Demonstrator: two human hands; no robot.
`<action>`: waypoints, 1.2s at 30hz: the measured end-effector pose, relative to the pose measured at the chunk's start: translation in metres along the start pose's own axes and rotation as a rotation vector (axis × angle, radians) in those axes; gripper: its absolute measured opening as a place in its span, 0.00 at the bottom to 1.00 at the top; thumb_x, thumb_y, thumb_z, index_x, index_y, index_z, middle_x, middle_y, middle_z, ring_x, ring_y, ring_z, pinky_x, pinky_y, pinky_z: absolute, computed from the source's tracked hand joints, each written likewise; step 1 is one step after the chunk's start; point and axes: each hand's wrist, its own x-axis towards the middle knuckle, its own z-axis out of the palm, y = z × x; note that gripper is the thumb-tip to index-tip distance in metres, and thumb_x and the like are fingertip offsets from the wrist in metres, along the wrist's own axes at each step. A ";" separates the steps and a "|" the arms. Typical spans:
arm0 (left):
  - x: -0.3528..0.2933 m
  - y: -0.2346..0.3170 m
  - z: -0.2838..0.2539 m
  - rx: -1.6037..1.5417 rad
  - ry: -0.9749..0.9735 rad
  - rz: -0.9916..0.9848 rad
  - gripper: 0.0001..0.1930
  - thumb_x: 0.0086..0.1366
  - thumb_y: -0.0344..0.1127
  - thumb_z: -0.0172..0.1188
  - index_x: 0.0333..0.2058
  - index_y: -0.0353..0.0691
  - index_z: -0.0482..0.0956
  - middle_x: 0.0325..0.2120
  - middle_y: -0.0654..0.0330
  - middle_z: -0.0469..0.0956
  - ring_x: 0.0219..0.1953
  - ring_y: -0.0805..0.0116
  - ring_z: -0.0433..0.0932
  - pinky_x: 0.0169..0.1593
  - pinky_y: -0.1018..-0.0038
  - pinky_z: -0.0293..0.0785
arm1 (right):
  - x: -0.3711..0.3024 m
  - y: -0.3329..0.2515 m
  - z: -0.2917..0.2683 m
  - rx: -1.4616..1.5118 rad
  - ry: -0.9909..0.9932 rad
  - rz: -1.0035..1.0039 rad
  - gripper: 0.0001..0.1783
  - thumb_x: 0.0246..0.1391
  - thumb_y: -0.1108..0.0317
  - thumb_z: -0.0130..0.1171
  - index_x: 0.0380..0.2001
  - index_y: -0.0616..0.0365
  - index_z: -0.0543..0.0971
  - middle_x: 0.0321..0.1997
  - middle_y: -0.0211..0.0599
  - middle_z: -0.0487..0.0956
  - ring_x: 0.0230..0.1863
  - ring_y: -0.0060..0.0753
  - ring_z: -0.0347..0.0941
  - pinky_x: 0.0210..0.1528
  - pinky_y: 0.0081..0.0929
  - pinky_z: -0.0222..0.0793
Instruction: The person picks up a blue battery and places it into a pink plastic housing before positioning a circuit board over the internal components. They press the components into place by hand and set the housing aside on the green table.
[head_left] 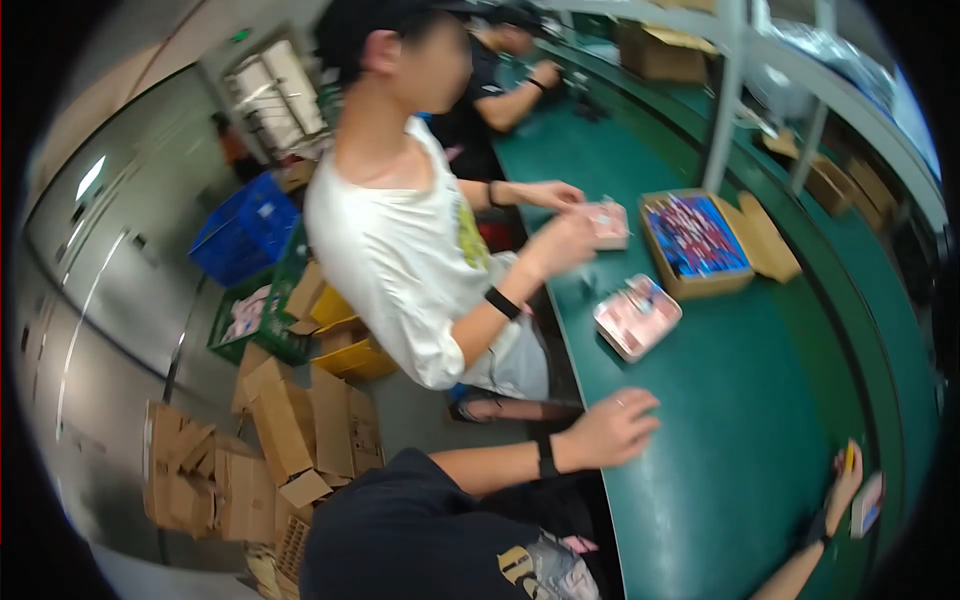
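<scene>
My left hand point(610, 430) is over the near part of the green bench point(700, 420), its fingers loosely curled but apart, with nothing in them. At the lower right, my right hand point(845, 485) reaches toward the bench's far side, its fingers closed on a small yellow object point(850, 458) whose kind is too small to make out. Right beside that hand is a small pale packet point(868, 505). Ahead of my left hand, a clear-wrapped tray of pink items point(638, 318) rests on the bench.
A co-worker in a white shirt point(385, 250) handles a pink box point(605, 225). Before them is a carton of red and blue packets point(697, 235). Another person point(500, 80) works farther along. Metal posts point(725, 100) rise beyond the bench; empty cartons point(285, 420) and a blue crate point(245, 230) stand left.
</scene>
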 end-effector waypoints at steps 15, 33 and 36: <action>0.041 -0.066 -0.045 0.158 -0.039 -0.416 0.23 0.62 0.45 0.75 0.48 0.40 0.78 0.72 0.31 0.56 0.65 0.27 0.72 0.64 0.48 0.74 | -0.022 -0.070 0.049 0.013 0.007 0.078 0.11 0.75 0.67 0.53 0.41 0.61 0.81 0.35 0.28 0.80 0.34 0.18 0.75 0.40 0.18 0.72; 0.038 -0.026 -0.016 -0.369 -0.388 -0.121 0.37 0.58 0.44 0.79 0.62 0.41 0.71 0.74 0.37 0.57 0.73 0.33 0.62 0.74 0.49 0.63 | -0.026 -0.094 0.072 -0.015 -0.080 -0.003 0.12 0.74 0.67 0.54 0.37 0.62 0.82 0.34 0.28 0.82 0.35 0.18 0.76 0.41 0.18 0.71; 0.035 -0.017 -0.008 -0.239 -0.388 -0.070 0.39 0.58 0.45 0.79 0.64 0.42 0.69 0.74 0.38 0.57 0.73 0.34 0.63 0.74 0.48 0.62 | -0.030 -0.094 0.066 -0.030 -0.056 0.003 0.13 0.74 0.68 0.54 0.36 0.62 0.82 0.35 0.29 0.82 0.35 0.19 0.75 0.41 0.19 0.71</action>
